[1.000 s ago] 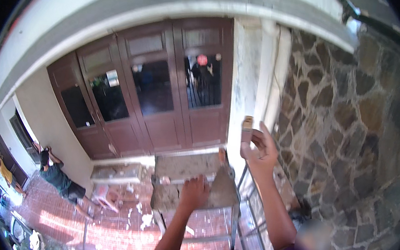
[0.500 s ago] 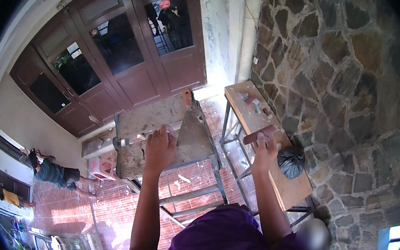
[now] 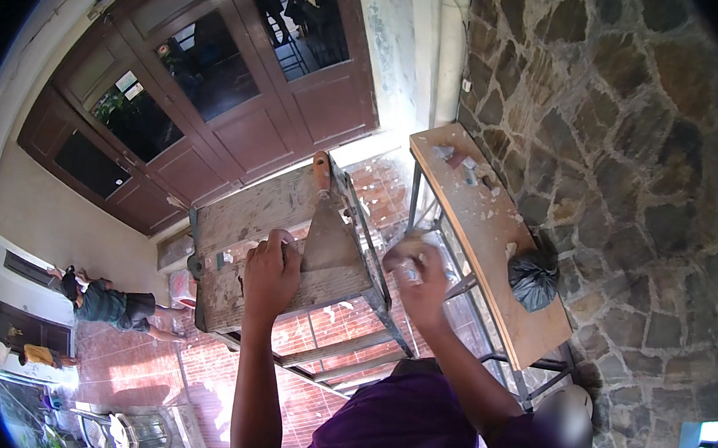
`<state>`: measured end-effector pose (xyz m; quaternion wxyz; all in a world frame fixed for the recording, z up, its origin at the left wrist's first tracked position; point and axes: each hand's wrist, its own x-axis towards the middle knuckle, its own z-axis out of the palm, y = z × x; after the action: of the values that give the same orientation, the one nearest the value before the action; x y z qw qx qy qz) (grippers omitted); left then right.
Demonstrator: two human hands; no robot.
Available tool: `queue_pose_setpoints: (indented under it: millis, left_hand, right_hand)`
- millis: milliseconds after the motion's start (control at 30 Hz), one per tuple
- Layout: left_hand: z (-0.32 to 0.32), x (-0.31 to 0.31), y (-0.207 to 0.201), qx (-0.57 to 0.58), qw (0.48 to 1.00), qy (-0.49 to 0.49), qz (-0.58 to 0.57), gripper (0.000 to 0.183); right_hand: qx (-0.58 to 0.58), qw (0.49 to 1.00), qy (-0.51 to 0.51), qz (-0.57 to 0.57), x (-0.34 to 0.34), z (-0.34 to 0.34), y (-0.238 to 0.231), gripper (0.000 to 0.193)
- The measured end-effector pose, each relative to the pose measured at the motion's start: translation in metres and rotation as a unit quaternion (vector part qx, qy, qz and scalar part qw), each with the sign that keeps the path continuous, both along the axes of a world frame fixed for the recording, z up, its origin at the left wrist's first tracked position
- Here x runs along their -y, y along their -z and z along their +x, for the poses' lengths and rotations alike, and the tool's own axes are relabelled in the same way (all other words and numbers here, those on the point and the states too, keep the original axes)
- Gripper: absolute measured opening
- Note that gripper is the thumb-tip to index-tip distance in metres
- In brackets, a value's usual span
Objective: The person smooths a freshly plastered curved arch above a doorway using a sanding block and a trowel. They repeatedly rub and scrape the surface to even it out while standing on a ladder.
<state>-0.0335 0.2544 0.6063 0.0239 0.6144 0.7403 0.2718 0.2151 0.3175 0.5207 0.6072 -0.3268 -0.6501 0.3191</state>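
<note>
My left hand [image 3: 272, 274] rests over the worn wooden top of a stand [image 3: 242, 207], its fingers curled in. A small pale thing seems to show at the fingertips, too little to name. Just right of it, a broad putty knife [image 3: 333, 237] with an orange-brown handle lies across the boards, handle pointing away. My right hand [image 3: 423, 281], smeared by motion, is closed on a reddish-brown piece of sandpaper [image 3: 404, 251]. It hovers in the gap between the stand and the plywood-topped table [image 3: 510, 284].
Scraps and crumbs [image 3: 470, 167] litter the table's far end; a black plastic bag [image 3: 533, 279] sits on its right side by the stone wall [image 3: 619, 164]. Brown panelled doors [image 3: 245, 142] stand ahead. Two people [image 3: 114, 308] are at far left, above the red tiled floor [image 3: 130, 366].
My right hand has swung left with the sandpaper, from over the table to near the stand's right edge. My left hand stays over the stand's top. The view has shifted slightly.
</note>
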Motion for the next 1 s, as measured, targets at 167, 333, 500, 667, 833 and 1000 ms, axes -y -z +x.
queue_pose_setpoints:
  millis: [167,333,500,667,833,1000]
  left_hand:
    - [0.002,-0.003,0.000,-0.018,1.000,0.000,0.012,0.013]
    - [0.004,-0.003,-0.003,-0.009,1.000,-0.013,0.005,0.012]
    - [0.003,-0.005,-0.005,0.006,1.000,-0.011,0.006,0.011]
    - [0.000,-0.005,-0.003,0.002,1.000,0.004,0.009,0.010]
    - [-0.004,-0.002,0.000,-0.010,1.000,0.005,-0.015,0.019]
    - [-0.006,0.001,-0.001,-0.001,0.999,0.050,0.004,0.020]
  right_hand:
    - [-0.122,0.977,0.141,-0.100,-0.012,-0.002,-0.004,0.052]
    - [0.129,0.990,-0.044,-0.042,-0.014,-0.010,-0.009,0.057]
    - [-0.088,0.991,0.046,-0.085,-0.014,-0.012,-0.008,0.054]
    - [0.048,0.996,0.001,-0.077,-0.011,-0.010,-0.006,0.049]
    - [-0.312,0.900,-0.162,-0.259,0.013,0.010,-0.042,0.050]
    - [-0.441,0.787,-0.325,-0.282,0.063,0.035,-0.091,0.082]
